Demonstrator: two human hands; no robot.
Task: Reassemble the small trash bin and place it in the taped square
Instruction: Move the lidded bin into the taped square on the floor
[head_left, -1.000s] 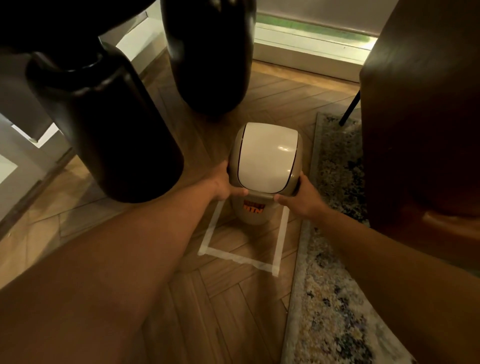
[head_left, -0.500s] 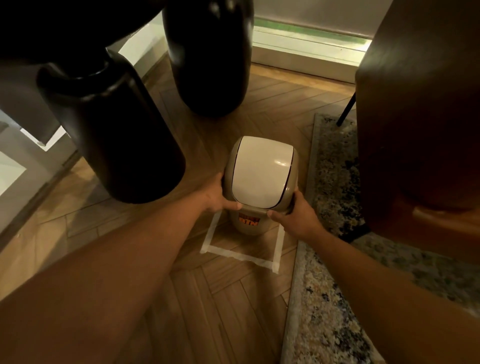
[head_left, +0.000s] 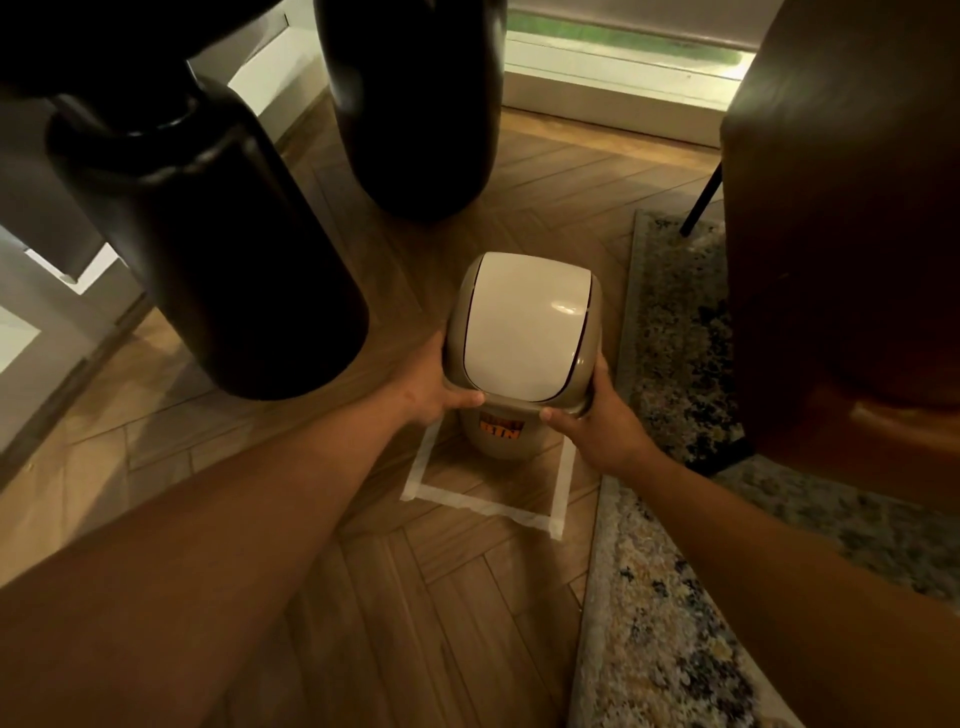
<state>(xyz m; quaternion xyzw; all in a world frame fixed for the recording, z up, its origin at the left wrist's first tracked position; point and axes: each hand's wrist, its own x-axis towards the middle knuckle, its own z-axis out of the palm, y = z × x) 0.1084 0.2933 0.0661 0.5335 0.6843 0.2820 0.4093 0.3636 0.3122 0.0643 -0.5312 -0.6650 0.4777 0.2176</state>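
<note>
The small beige trash bin (head_left: 501, 441) with its white swing lid (head_left: 524, 322) fitted on top stands upright inside the white taped square (head_left: 480, 503) on the wood floor. An orange label shows on its front. My left hand (head_left: 434, 392) grips the lid rim on the left side. My right hand (head_left: 597, 421) grips the rim on the right side. The far side of the square is hidden behind the bin.
Two large black rounded table legs (head_left: 208, 249) (head_left: 415, 104) stand left and behind the bin. A patterned rug (head_left: 670, 597) borders the square on the right, with a dark brown chair (head_left: 841, 234) over it. A window sill (head_left: 613, 98) runs along the back.
The bin has come down toward me with both hands on it, from hovering above the square's far edge to sitting within the tape.
</note>
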